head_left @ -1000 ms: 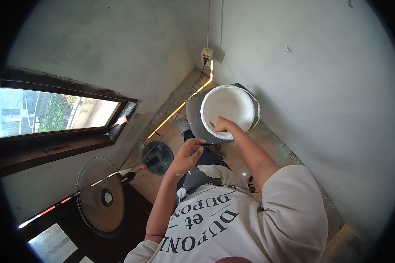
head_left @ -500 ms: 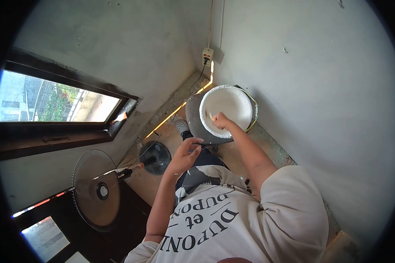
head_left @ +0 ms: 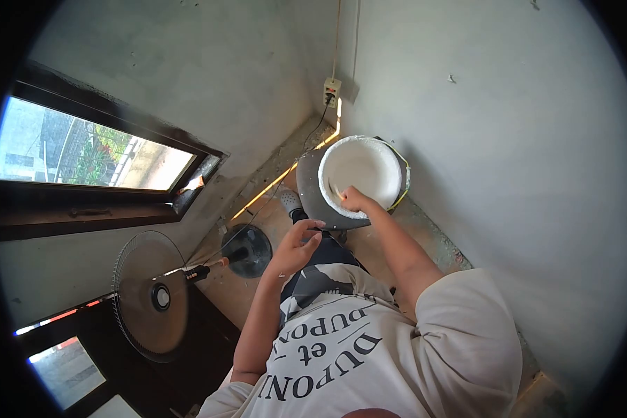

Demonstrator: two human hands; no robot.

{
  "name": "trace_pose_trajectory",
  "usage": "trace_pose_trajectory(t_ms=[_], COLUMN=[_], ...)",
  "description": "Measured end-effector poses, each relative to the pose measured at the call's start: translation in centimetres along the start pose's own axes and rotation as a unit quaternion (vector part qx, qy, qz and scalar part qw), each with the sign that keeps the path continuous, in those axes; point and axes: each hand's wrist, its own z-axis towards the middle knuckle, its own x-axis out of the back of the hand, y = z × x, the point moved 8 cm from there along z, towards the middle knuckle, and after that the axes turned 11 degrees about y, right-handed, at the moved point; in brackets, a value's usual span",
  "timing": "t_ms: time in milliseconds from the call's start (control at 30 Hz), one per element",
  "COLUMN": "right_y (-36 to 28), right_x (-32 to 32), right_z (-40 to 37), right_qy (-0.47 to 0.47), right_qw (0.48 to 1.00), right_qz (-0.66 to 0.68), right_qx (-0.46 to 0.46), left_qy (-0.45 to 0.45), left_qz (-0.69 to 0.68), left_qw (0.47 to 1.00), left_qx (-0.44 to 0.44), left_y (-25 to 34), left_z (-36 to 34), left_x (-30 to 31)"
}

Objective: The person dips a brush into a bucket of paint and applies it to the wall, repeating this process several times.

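A white bucket (head_left: 398, 171) with a pale liquid (head_left: 364, 171) inside stands on a dark flat seat (head_left: 310, 182). My right hand (head_left: 355, 199) is closed at the bucket's near rim, gripping a thin stick (head_left: 334, 189) that leans inside it. Whatever is at the stick's lower end I cannot make out. Held above my thigh, beside the seat's near edge, my left hand (head_left: 299, 244) has its fingers apart and nothing in them. The bucket's yellow-green handle (head_left: 408, 180) hangs along the right side.
To the left, a standing fan (head_left: 161, 296) with a round dark base (head_left: 247, 251) is on the floor. A power socket (head_left: 331, 90) with a plugged-in cord is in the wall corner. A dark-framed window (head_left: 97, 150) is at the left; a plain wall (head_left: 508, 153) rises at the right.
My right hand has moved slightly down toward the bucket's near rim, and more of the stick shows. My left hand stays nearly where it was. The view has shifted a little.
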Motion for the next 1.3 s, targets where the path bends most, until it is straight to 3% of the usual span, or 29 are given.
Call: trace_pose_trajectory(t_ms=[33,100,167,233,267,333,367,433,533,667,767,900,1100,1300], right_y=[0.6,0.3,0.5,1.6,1.8,2.3,2.4,2.3,2.0,0.3,-5.3,-12.2,-29.6,-39.6], right_x=[-0.2,-0.4,0.0,-0.1,0.2,0.4,1.1,1.6,1.8,-0.5,-1.6,-2.7,2.8,8.7], right_z=[0.0,-0.3,-0.3,-0.1,-0.2,-1.3,-2.0,-4.0,-7.2,-10.6,-12.8,-11.0,-14.2,-16.5], right_qy=[0.003,0.028,0.043,0.015,0.016,-0.039,-0.037,-0.062,-0.043,-0.121,-0.127,-0.242,-0.281,-0.214], right_qw=[1.000,0.986,0.988,0.999,0.999,0.978,0.978,0.896,0.881,0.822,0.804,0.800,0.784,0.822], right_qz=[0.000,-0.139,-0.131,-0.031,-0.030,0.191,0.190,0.430,0.467,0.555,0.581,0.547,0.522,0.463], right_qx=[0.000,0.083,0.072,-0.012,-0.010,-0.080,-0.076,-0.087,-0.054,-0.029,-0.013,0.054,0.185,0.254], left_qy=[-0.002,-0.003,-0.002,-0.004,-0.004,-0.007,-0.007,-0.010,-0.004,0.005,0.025,0.061,0.083,0.141], left_qz=[0.003,0.004,0.006,0.003,0.004,-0.005,-0.004,-0.004,0.005,0.003,0.009,-0.011,0.002,0.017], left_qw=[1.000,1.000,1.000,1.000,1.000,1.000,1.000,1.000,0.999,0.998,0.995,0.990,0.977,0.948], left_qx=[0.001,0.000,-0.003,-0.010,-0.012,-0.012,-0.017,-0.021,-0.036,-0.063,-0.094,-0.127,-0.199,-0.286], left_y=[0.1,0.5,0.7,0.9,1.0,1.2,1.2,0.9,1.7,2.5,2.7,4.9,10.8,19.2], left_z=[0.0,-0.2,-0.3,-0.4,-0.5,-0.7,-0.7,-0.8,-1.1,-1.6,-1.5,-2.5,-5.3,-9.2], left_x=[-0.1,-0.4,-0.5,-0.6,-0.7,-0.7,-0.7,-0.6,-0.3,0.2,1.0,2.4,5.3,11.0])
